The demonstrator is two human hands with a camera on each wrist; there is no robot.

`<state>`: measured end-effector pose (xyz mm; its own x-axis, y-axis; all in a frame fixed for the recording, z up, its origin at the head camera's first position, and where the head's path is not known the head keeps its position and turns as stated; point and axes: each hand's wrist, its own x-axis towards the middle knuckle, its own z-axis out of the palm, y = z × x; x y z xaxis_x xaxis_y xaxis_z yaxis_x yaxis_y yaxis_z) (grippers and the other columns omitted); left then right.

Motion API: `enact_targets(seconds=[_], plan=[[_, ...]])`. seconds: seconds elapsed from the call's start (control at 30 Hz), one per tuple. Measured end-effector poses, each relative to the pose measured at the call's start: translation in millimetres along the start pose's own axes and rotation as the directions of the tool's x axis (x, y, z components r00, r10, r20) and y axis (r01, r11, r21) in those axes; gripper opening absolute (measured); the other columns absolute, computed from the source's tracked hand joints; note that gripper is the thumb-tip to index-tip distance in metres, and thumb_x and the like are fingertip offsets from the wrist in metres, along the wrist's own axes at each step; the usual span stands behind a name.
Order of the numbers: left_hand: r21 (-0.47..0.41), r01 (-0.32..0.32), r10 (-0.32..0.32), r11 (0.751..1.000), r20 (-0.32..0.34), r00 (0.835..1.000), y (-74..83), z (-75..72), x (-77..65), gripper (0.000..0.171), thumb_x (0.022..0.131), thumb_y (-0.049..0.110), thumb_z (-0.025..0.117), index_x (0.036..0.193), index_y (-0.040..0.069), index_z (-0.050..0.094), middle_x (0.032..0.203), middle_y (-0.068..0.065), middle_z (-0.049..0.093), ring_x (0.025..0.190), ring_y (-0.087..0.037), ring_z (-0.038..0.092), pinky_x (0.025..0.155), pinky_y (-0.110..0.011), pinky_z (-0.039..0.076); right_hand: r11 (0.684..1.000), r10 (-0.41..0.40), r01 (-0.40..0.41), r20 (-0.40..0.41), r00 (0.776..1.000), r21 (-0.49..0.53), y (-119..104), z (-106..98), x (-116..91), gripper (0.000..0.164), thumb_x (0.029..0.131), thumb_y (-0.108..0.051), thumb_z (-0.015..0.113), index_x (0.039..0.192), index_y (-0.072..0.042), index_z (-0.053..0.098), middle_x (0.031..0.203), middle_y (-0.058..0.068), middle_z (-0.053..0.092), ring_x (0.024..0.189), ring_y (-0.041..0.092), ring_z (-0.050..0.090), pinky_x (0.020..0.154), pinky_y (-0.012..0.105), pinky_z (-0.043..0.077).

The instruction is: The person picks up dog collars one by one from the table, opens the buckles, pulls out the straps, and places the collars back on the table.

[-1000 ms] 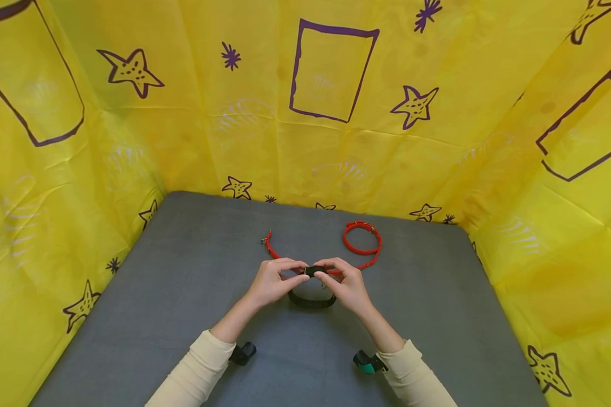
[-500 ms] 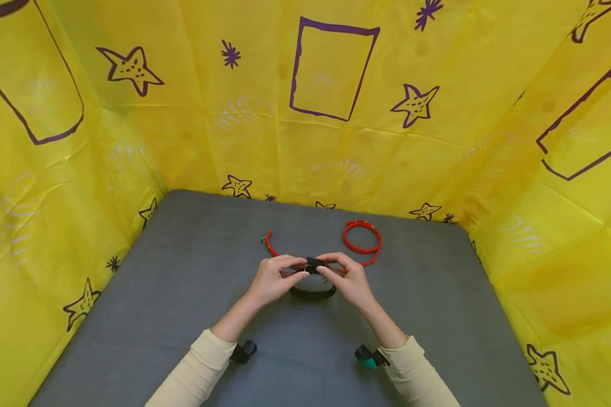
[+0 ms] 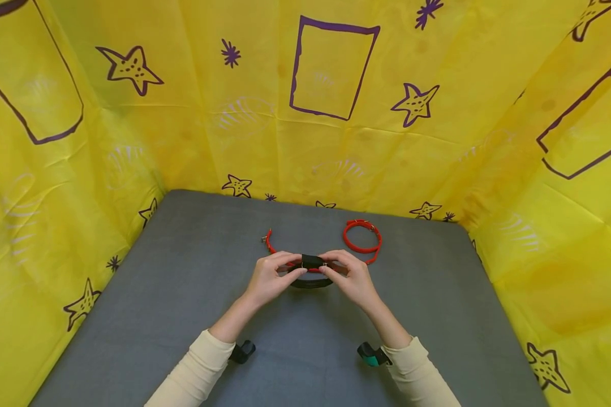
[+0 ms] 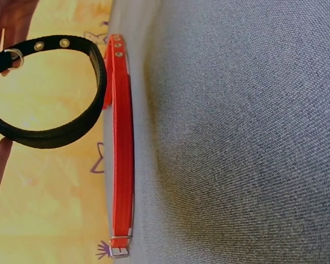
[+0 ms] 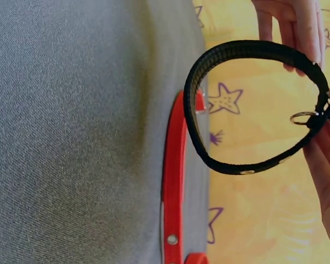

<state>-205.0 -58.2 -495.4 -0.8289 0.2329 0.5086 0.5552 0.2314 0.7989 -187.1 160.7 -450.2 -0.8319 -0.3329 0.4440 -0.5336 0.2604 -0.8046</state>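
A black buckled collar [image 3: 312, 284], bent into a loop, is held up over the table between both hands. My left hand [image 3: 271, 278] pinches its left side between thumb and fingers. On the other side my right hand [image 3: 355, 280] pinches it beside the metal ring and buckle. In the left wrist view, metal eyelets dot the collar [image 4: 60, 137]. The right wrist view shows a D-ring [image 5: 303, 117] hanging inside the loop of the collar [image 5: 253, 49]. Just behind the hands lies a red collar [image 3: 355, 247], its middle partly hidden by them.
A grey cloth-covered table [image 3: 193, 249] spreads beneath the hands. Yellow fabric walls [image 3: 265, 147] with purple drawings enclose its back and sides. The red collar curls into a ring at right, and its buckle [image 3: 265, 239] lies at left. Dark devices [image 3: 243, 351] are strapped to both wrists.
The black collar has been lifted slightly and turned, so a flat black face now shows between the hands. My right hand has shifted a little up and to the right.
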Motion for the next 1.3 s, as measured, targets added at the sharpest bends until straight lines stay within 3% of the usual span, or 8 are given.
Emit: enact_targets(seconds=[0.37,0.63,0.87,1.07,1.3], plan=[[-0.004,0.022,-0.022,1.000,0.009,1.000,-1.7,1.5,-1.9,0.026,0.079,0.009,0.082,0.103,0.006,0.075,0.098,-0.004,0.071,0.089,-0.020,0.069,0.076,-0.044,0.057,0.999,-0.012,0.014,-0.040,0.999,0.052,2.1,1.6,-1.5,0.023,0.081,0.011,0.072,0.104,0.009,0.070,0.100,0.020,0.067,0.089,0.031,0.067,0.074,0.034,0.058],[0.001,-0.091,0.091,0.996,-0.033,0.995,-1.3,2.6,-0.5,0.032,0.076,0.002,0.083,0.106,0.001,0.073,0.100,-0.013,0.071,0.088,-0.030,0.069,0.075,-0.047,0.057,0.998,-0.023,0.026,-0.041,0.999,0.062,3.8,3.9,-1.9,0.023,0.080,0.013,0.072,0.103,0.009,0.070,0.100,0.022,0.066,0.088,0.033,0.066,0.072,0.043,0.058],[0.063,-0.132,0.132,0.989,0.000,0.991,0.1,4.4,1.7,0.017,0.079,0.009,0.082,0.095,0.008,0.077,0.096,-0.003,0.071,0.088,-0.016,0.068,0.076,-0.030,0.057,0.995,-0.067,0.068,-0.018,0.998,0.066,6.0,6.7,-4.0,0.022,0.081,0.012,0.072,0.103,0.008,0.069,0.099,0.021,0.066,0.083,0.032,0.067,0.070,0.040,0.058],[0.056,-0.177,0.177,0.983,0.009,0.984,2.5,7.4,4.2,0.010,0.080,0.008,0.081,0.090,0.009,0.078,0.091,-0.001,0.072,0.083,-0.015,0.067,0.069,-0.032,0.057,0.995,-0.066,0.066,-0.012,0.998,0.077,5.3,8.9,-5.1,0.022,0.082,0.011,0.071,0.103,0.009,0.069,0.099,0.020,0.066,0.085,0.030,0.067,0.070,0.047,0.058],[0.104,-0.169,0.165,0.980,0.040,0.985,2.4,8.7,4.5,0.010,0.079,0.010,0.082,0.088,0.009,0.078,0.089,0.000,0.071,0.082,-0.012,0.067,0.067,-0.029,0.055,0.995,-0.077,0.078,-0.015,0.997,0.060,3.3,10.2,-5.0,0.023,0.080,0.013,0.072,0.102,0.009,0.070,0.098,0.019,0.067,0.088,0.031,0.067,0.071,0.042,0.058]])
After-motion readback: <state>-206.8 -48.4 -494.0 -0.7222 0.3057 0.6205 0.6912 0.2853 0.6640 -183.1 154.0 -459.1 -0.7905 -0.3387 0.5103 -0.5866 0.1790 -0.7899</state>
